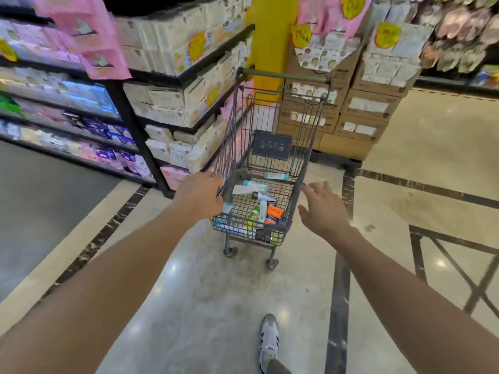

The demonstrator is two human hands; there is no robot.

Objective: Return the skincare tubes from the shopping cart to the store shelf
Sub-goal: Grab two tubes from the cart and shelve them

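Cart [272,168] step: left hand [199,197] grip clenched on rim; right hand [322,209] released, should grab rim, steer tubes [256,201] to skincare shelf.

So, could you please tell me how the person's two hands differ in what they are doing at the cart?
The left hand grips the shopping cart at its near left rim, fingers curled over the wire; the right hand touches nothing, its fingers spread and relaxed. The left hand is at the cart's corner, while the right hand hovers just outside its right side. Both reach forward on bare arms.
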